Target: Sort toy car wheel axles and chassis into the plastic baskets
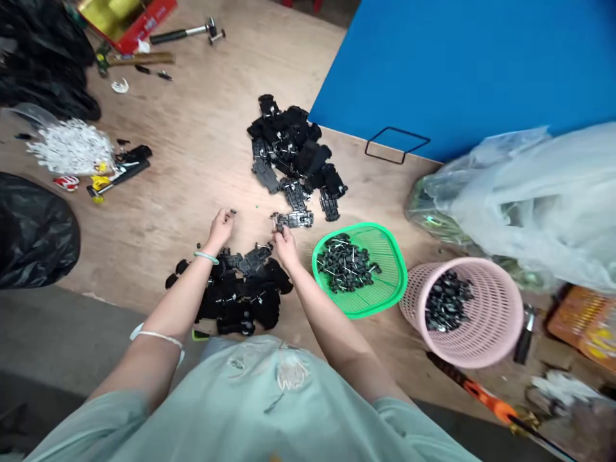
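Pale plywood desk [197, 147] carries a far heap of black toy-car chassis [283, 144] and a near pile [240, 301]. On my feed, the left hand [222, 227] pinches a small dark part [233, 212]; the right hand [285, 245] pinches a dark bit [280, 228] beside the end of a single chassis [296, 219] (attached or loose, I can't tell). I'd keep both grips light and that chassis flat and square to the fingers. Rightward, a green basket [382, 247] holds black wheel-and-axle parts; the pink basket [493, 314] holds small black pieces.
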A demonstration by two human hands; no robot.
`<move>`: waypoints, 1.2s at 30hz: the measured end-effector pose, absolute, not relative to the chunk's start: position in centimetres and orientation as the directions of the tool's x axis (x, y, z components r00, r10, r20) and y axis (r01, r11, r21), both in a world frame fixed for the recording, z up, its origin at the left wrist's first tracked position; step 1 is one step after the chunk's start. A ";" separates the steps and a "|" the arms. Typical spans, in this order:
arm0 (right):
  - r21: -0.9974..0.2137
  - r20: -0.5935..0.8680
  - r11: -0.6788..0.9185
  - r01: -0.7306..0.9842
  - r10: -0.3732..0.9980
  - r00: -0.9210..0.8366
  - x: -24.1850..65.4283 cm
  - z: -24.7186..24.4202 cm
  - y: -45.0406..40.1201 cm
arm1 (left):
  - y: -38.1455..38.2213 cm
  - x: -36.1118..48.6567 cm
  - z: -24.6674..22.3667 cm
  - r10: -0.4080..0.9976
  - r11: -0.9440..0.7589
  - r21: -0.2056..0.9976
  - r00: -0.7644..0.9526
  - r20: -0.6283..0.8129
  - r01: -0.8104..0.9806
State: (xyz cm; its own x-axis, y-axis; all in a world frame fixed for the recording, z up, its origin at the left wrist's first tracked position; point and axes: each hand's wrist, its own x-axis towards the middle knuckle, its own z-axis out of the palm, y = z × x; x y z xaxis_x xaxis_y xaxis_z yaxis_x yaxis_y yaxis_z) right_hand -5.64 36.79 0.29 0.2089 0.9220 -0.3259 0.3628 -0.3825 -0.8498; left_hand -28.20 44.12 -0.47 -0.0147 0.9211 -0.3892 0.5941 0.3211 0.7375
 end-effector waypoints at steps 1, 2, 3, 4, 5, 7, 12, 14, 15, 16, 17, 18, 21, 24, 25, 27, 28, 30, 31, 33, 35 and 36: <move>-0.818 -0.371 -0.443 0.365 0.893 0.253 -5.1 0.5 35.2 | 43.3 -28.5 -0.4 0.915 0.333 0.750 -0.003 -0.404 0.571; -0.777 -0.393 -0.488 0.398 0.870 0.298 -4.5 0.8 34.1 | 42.5 -28.7 -0.1 0.910 0.337 0.763 0.016 -0.414 0.551; -0.730 -0.392 -0.510 0.454 0.858 0.333 -4.0 1.2 33.4 | 41.8 -28.8 0.2 0.906 0.334 0.772 0.041 -0.421 0.541; -0.685 -0.374 -0.507 0.523 0.861 0.346 -3.6 1.6 33.3 | 41.2 -28.8 0.6 0.902 0.324 0.774 0.069 -0.426 0.544; -0.640 -0.351 -0.489 0.593 0.872 0.341 -3.3 2.0 33.6 | 40.7 -28.8 1.0 0.898 0.309 0.767 0.093 -0.430 0.562; -0.557 -0.325 -0.409 0.723 0.908 0.263 -3.3 2.7 34.9 | 40.3 -29.0 1.7 0.900 0.282 0.738 0.097 -0.424 0.613; -0.409 -0.372 -0.094 0.908 0.925 -0.072 -5.8 4.1 37.3 | 41.3 -34.1 2.4 0.936 0.319 0.589 -0.148 -0.320 0.743; -0.355 -0.382 -0.005 0.935 0.913 -0.140 -6.1 4.5 37.2 | 41.3 -36.6 2.3 0.941 0.268 0.554 -0.090 -0.327 0.788; -0.331 -0.393 0.028 0.943 0.905 -0.165 -6.0 4.6 37.1 | 41.1 -37.5 2.2 0.936 0.212 0.547 -0.008 -0.352 0.810; -0.311 -0.407 0.053 0.949 0.895 -0.184 -5.7 4.6 36.9 | 40.8 -38.1 2.0 0.921 0.149 0.543 0.085 -0.381 0.826; -0.293 -0.427 0.067 0.954 0.883 -0.194 -5.4 4.5 36.8 | 40.5 -38.4 1.7 0.898 0.090 0.540 0.166 -0.407 0.837; -0.277 -0.449 0.072 0.958 0.872 -0.196 -5.0 4.4 36.7 | 40.1 -38.3 1.3 0.877 0.045 0.532 0.222 -0.427 0.846; -0.251 -0.476 0.045 0.967 0.864 -0.163 -4.2 4.0 36.4 | 39.5 -37.6 0.0 0.867 -0.005 0.476 0.241 -0.436 0.879; -0.279 -0.426 -0.017 0.960 0.898 -0.108 -4.3 3.6 36.3 | 39.2 -37.0 -0.8 0.879 -0.001 0.448 0.215 -0.426 0.894; -0.293 -0.402 -0.044 0.955 0.912 -0.082 -4.5 3.4 36.5 | 39.1 -36.9 -0.8 0.876 0.013 0.457 0.210 -0.434 0.889; -0.311 -0.363 -0.110 0.944 0.932 -0.011 -5.2 2.8 37.5 | 38.8 -36.6 -0.5 0.863 0.056 0.480 0.199 -0.463 0.875; -0.312 -0.351 -0.151 0.938 0.936 0.034 -5.7 2.4 38.2 | 38.6 -36.2 -0.2 0.858 0.076 0.484 0.191 -0.478 0.872; -0.297 -0.335 -0.247 0.922 0.931 0.142 -6.8 1.6 39.9 | 38.0 -35.2 0.4 0.853 0.110 0.463 0.156 -0.499 0.879; -0.283 -0.330 -0.293 0.913 0.924 0.195 -7.3 1.2 40.7 | 37.8 -34.6 0.6 0.854 0.129 0.445 0.129 -0.505 0.886; -0.250 -0.329 -0.350 0.903 0.908 0.261 -8.3 0.5 41.8 | 37.5 -33.3 0.7 0.853 0.157 0.431 0.098 -0.512 0.888; -0.233 -0.335 -0.357 0.905 0.903 0.270 -8.9 0.1 42.1 | 37.5 -32.5 0.4 0.851 0.156 0.474 0.126 -0.510 0.866; -0.232 -0.331 -0.352 0.907 0.905 0.267 -9.0 0.0 41.9 | 37.6 -32.4 0.2 0.848 0.153 0.508 0.151 -0.508 0.848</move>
State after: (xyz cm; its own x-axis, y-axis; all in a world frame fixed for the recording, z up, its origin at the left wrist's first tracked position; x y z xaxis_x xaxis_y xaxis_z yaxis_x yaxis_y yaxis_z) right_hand -9.00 41.90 -0.02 0.2670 0.9052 -0.3307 0.9067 -0.3522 -0.2321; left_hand -32.42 37.64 0.17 0.1510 0.8481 -0.5078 0.8477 0.1532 0.5079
